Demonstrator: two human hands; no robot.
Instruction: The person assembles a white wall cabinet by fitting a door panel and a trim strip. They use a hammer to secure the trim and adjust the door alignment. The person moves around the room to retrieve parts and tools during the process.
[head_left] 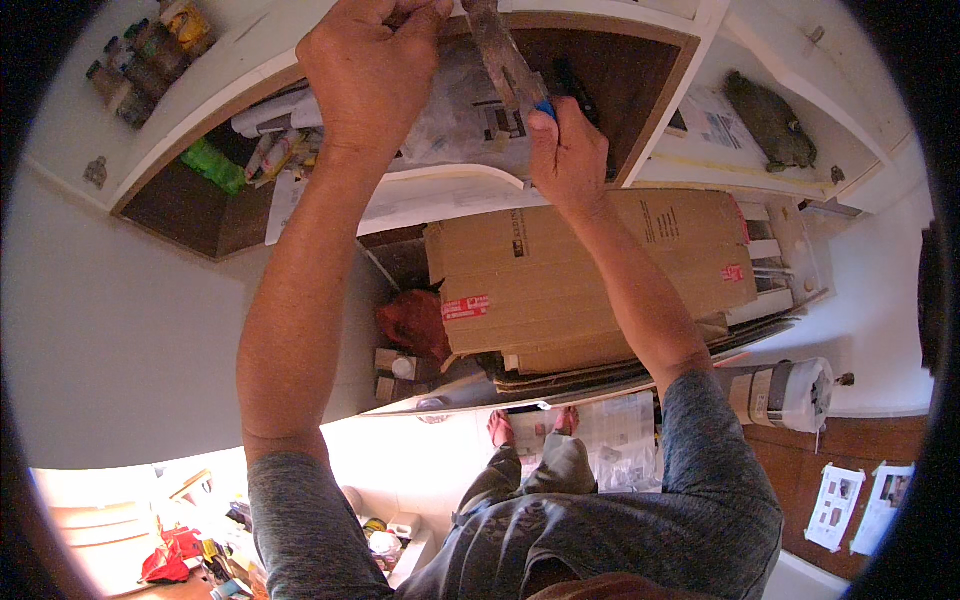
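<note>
The right hand [566, 150] is clenched around the blue handle of a flat scraper [503, 55], thumb side up, so the tool rises out of the fist and slants up and to the left, its long axis running from the fist toward the top edge of the view. The left hand [370, 65] is raised beside it with the fingertips pinched together at the top of the picture, close to the upper end of the blade; whether they actually touch it or hold something small, I cannot tell. The blade looks broad, dull and stained brown and grey, with only a short bit of bright blue grip showing above the fist. Both hands work in front of an open upper cupboard shelf [440, 190] with a white curved edge. Behind the blade on that shelf lie printed papers in clear plastic [455, 115], and farther left a green bag [212, 165] and rolled papers [270, 115]. Just below the right forearm a flattened cardboard box [600, 280] stands in the lower compartment, a red bag [415, 322] at its left. Bottles [150, 55] sit on top at far left.
</note>
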